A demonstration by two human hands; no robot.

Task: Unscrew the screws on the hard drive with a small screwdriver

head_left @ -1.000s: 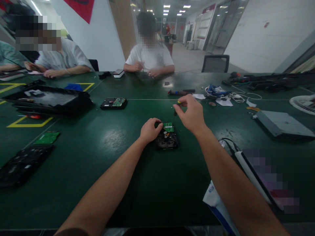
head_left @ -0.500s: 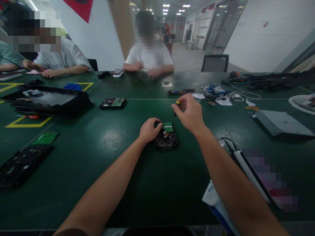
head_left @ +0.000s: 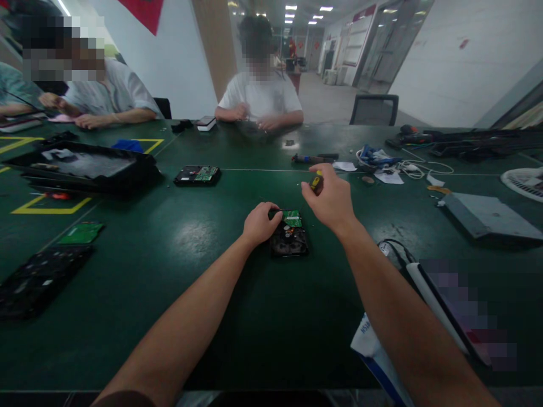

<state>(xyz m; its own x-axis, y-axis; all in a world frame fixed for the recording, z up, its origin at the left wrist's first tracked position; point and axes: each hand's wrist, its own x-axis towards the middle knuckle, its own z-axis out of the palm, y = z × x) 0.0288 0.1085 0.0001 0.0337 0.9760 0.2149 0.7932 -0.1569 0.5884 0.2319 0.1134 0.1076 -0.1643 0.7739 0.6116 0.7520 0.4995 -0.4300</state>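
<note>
A black hard drive (head_left: 289,244) with a green circuit board (head_left: 292,219) at its far end lies flat on the dark green table (head_left: 203,316). My left hand (head_left: 262,221) grips the drive's far left edge, thumb on top. Above and to the right of the drive, my right hand (head_left: 330,195) is closed around a yellow-and-black screwdriver (head_left: 316,181). Only part of its handle shows; I cannot make out the blade. The screwdriver is apart from the drive.
Another hard drive (head_left: 197,175) lies further back. At left are a black tray (head_left: 139,169), a loose green board (head_left: 81,232) and a black drive casing (head_left: 42,280). A grey metal box (head_left: 494,217) and cables (head_left: 424,164) lie at right. Two people (head_left: 258,102) (head_left: 114,93) sit opposite.
My right hand has tilted the screwdriver and drawn it up, away from the drive's board. My left hand keeps its grip on the drive. The view has shifted slightly.
</note>
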